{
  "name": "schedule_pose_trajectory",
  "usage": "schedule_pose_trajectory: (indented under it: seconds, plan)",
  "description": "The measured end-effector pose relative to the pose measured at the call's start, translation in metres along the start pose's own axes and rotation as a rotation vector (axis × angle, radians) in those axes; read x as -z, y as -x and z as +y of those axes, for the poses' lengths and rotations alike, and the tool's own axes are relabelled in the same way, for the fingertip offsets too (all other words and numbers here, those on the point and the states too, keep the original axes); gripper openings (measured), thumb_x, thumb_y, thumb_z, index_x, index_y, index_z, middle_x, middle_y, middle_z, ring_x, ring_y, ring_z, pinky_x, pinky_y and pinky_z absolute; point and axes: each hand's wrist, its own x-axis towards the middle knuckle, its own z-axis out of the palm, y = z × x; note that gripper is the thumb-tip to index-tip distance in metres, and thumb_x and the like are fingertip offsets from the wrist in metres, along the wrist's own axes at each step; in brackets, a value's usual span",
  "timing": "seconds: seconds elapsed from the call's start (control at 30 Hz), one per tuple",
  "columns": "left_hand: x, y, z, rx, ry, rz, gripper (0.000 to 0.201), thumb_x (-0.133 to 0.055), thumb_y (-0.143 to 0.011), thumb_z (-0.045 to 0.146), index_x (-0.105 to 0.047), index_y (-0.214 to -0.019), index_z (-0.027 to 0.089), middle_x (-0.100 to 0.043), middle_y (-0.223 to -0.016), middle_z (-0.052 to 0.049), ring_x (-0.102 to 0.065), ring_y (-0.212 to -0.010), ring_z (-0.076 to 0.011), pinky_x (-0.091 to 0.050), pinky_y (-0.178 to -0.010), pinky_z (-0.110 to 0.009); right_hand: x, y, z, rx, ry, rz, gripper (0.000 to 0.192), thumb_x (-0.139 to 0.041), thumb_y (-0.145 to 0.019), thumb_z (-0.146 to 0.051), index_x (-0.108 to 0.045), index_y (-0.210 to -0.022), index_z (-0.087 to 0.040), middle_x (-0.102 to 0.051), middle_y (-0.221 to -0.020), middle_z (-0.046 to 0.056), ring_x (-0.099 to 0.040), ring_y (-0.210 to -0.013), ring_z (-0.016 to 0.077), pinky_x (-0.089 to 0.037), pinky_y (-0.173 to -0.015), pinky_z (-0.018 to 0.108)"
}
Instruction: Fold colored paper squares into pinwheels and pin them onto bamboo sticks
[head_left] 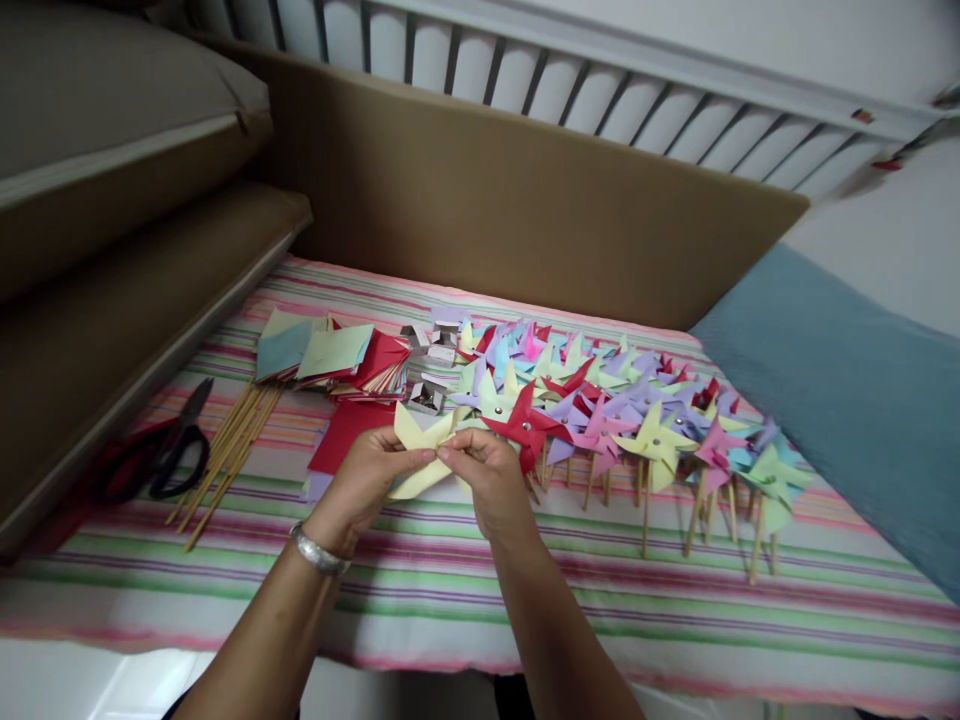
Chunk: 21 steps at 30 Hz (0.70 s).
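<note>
A pale yellow paper pinwheel (pixel 417 484) is held up between my two hands, its cut blades folded in toward the middle. My left hand (pixel 373 472), with a silver bracelet on the wrist, pinches it from the left. From the other side my right hand (pixel 486 474) presses thumb and fingers at its centre. Whatever small piece may lie under the fingertips is hidden. Just beyond my right hand lies a red pinwheel (pixel 527 424). Below the paper stacks, a red paper square (pixel 343 436) rests left of my left hand.
Many finished pinwheels on sticks (pixel 656 442) cover the right side of the striped cloth (pixel 420 625). Stacks of coloured paper (pixel 330 352), small open boxes (pixel 427 394), wooden sticks (pixel 232 450) and black-handled scissors (pixel 176 450) lie to the left. A brown panel (pixel 480 190) stands behind.
</note>
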Motion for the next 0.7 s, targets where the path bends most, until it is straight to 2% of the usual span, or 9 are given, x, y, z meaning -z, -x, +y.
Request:
schedule_pose_trajectory:
  seconds: [0.4,0.53,0.7]
  plan:
    - [0.0005,-0.0019,-0.0031,-0.006,-0.001,0.026,0.024,-0.079,-0.053,0.022,-0.072,-0.073,0.013,-0.071,-0.068,-0.004,-0.060,-0.056,-0.0120,-0.044,-0.055,-0.022,-0.0002,0.0000,0.0003,0.016,0.057,0.008,0.012,-0.069,-0.062,-0.026,-0.060,-0.064,-0.018,-0.060,-0.062,-0.002,-0.052,-0.058,0.0125,-0.040,-0.056,0.025]
    - [0.0013,-0.0019,0.0000,-0.012,0.028,-0.007,0.028,-0.079,-0.053,0.022,-0.072,-0.079,0.014,-0.072,-0.071,-0.004,-0.061,-0.057,-0.0125,-0.044,-0.056,-0.022,0.0007,-0.0004,-0.0007,0.069,0.122,-0.041,0.008,-0.065,-0.067,-0.025,-0.061,-0.071,-0.019,-0.062,-0.069,0.000,-0.056,-0.066,0.0148,-0.043,-0.060,0.025]
    - [0.0040,-0.0020,-0.0003,0.011,0.006,-0.037,0.032,-0.080,-0.053,0.024,-0.072,-0.081,0.013,-0.072,-0.073,-0.006,-0.061,-0.058,-0.0140,-0.044,-0.056,-0.023,-0.0025,0.0029,-0.0076,0.101,0.169,-0.062,0.014,-0.062,-0.069,-0.023,-0.056,-0.081,-0.022,-0.065,-0.083,0.001,-0.060,-0.081,0.0176,-0.046,-0.066,0.026]
